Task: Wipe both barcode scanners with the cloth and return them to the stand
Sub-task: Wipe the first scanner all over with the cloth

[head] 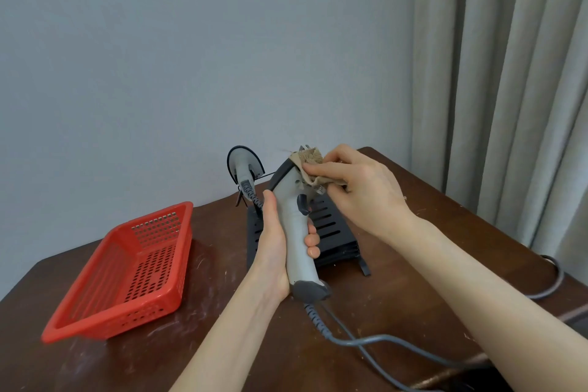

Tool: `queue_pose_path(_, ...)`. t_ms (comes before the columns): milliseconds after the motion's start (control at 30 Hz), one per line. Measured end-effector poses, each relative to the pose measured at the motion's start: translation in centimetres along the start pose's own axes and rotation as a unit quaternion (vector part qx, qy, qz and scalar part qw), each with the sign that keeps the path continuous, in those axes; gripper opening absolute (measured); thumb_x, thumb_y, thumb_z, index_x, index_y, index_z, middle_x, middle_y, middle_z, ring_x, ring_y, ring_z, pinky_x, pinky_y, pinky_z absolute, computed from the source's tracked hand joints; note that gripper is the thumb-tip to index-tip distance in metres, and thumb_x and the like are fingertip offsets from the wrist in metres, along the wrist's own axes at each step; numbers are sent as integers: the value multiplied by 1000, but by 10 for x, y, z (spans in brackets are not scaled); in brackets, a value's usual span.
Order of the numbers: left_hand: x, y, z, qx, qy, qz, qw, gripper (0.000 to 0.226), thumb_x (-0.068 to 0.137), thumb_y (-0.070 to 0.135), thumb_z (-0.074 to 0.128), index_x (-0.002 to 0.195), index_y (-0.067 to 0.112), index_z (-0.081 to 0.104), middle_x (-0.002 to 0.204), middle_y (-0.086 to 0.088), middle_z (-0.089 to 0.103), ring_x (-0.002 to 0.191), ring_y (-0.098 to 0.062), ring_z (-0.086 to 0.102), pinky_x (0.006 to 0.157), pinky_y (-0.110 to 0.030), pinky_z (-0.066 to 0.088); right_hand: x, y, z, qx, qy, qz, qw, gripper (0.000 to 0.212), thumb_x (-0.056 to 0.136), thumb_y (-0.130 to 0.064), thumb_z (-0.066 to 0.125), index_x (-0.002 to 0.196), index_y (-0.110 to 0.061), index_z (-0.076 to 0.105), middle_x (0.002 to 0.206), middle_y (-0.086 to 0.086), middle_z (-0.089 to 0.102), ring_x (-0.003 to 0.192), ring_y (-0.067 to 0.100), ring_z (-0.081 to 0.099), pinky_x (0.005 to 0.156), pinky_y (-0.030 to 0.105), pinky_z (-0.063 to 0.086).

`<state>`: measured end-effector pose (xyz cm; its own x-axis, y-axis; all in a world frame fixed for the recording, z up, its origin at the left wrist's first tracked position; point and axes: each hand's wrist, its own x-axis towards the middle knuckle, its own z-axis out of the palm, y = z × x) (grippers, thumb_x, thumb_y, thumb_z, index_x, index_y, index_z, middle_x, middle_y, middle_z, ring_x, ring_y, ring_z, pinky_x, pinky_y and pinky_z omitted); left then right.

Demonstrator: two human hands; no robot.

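My left hand (pixel 273 243) grips the handle of a grey barcode scanner (pixel 296 232), held upright above the table with its head pointing away. My right hand (pixel 362 188) presses a small tan cloth (pixel 310 157) against the scanner's dark head. A second grey scanner (pixel 243 169) sits in the black slotted stand (pixel 331 229), at its far left, head up. The stand rests just behind the held scanner, partly hidden by my hands.
A red perforated plastic basket (pixel 127 277) lies to the left on the dark wooden table (pixel 222 328). The held scanner's grey cable (pixel 359 342) trails toward the front right edge. A thick grey cord (pixel 553 280) loops at the right. Curtains hang at the right, a wall behind.
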<state>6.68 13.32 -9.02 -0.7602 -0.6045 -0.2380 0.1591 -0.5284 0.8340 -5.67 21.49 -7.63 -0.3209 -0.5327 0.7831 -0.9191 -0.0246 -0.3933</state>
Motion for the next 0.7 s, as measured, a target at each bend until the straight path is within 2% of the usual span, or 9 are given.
queue_pose_path(67,-1,0,-1,-4,-1,0,1000,69,62,77,48,63,8,59,58,-4,45,35,-10,38,31,-18,35,-1,4,-1,-41,-11,4,999,41,81,-2,58,106,-32,71,94,-7,61,75,15,54,51,28,37)
queue_pose_path(133,-1,-2,-2,-1,1,0,1000,71,70,77,45,65,8,58,57,-4,46,35,-10,38,31,-18,35,-2,4,-1,-61,-7,10,998,37,80,-3,61,103,-30,73,93,-6,61,77,17,55,52,27,36)
queue_pose_path(267,-1,-2,-3,14,9,0,1000,73,76,78,39,69,7,56,57,-4,47,35,-10,39,31,-18,36,-1,-6,1,-26,-2,-16,1000,32,80,-9,59,106,-24,72,100,-2,60,77,22,61,52,35,49)
queue_pose_path(367,-1,0,-3,26,13,10,1000,73,76,78,40,70,7,58,56,-5,48,35,-11,40,32,-19,36,-1,-10,0,-4,-19,-31,999,34,84,-13,61,113,-27,68,101,-4,59,74,22,60,53,36,50)
queue_pose_path(467,-1,0,-5,32,15,18,999,72,71,78,41,66,8,58,56,-5,48,36,-11,39,32,-19,36,-1,-2,-1,-57,-26,-39,997,42,78,-5,58,109,-30,69,91,-2,60,66,19,54,45,29,39)
queue_pose_path(567,-1,0,-7,27,15,20,999,71,68,78,42,63,9,57,56,-4,47,35,-10,38,31,-19,35,1,5,-3,-98,-34,-23,994,39,77,-2,61,101,-29,73,85,0,60,66,23,55,47,26,32)
queue_pose_path(700,-1,1,-3,33,8,29,999,71,64,78,43,61,9,58,55,-4,47,35,-11,38,32,-19,35,4,-7,-4,-48,-29,3,998,33,81,-8,61,107,-26,71,91,-2,61,71,22,58,52,34,47)
